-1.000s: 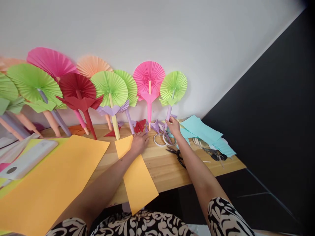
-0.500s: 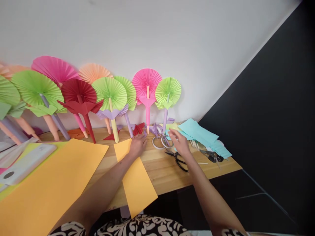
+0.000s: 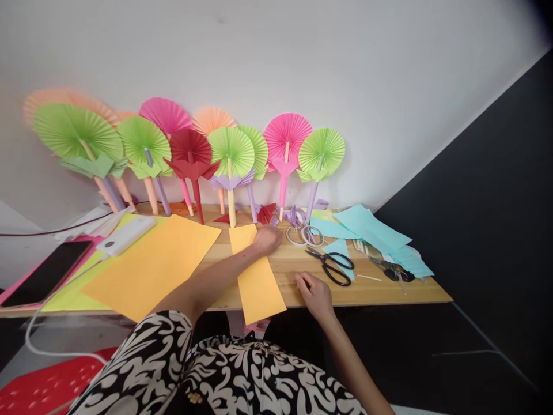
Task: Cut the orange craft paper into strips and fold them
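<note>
My left hand (image 3: 268,240) rests at the upper right edge of a narrow orange-yellow paper strip (image 3: 261,288), whose lower end hangs past the table edge. Its fingers curl down, and anything beneath them is hidden. Lower and to the right, my right hand (image 3: 316,295) hovers by the front edge with fingers curled in; nothing shows in it. Black-handled scissors (image 3: 337,268) lie just above this hand, partly over a light blue paper piece (image 3: 338,249). Two rolls of tape (image 3: 313,236) lie beyond, right of my left hand.
A large orange-yellow sheet (image 3: 173,262), a white power bank (image 3: 126,235) and a phone (image 3: 49,272) lie left. Several folded paper fans (image 3: 231,151) lean on the wall. Light blue papers (image 3: 374,227) and another pair of scissors (image 3: 395,270) lie right.
My right hand has drawn back from the tape rolls toward the front edge, its fingers curling in. My left hand stays near the strip's upper end. The view has shifted left.
</note>
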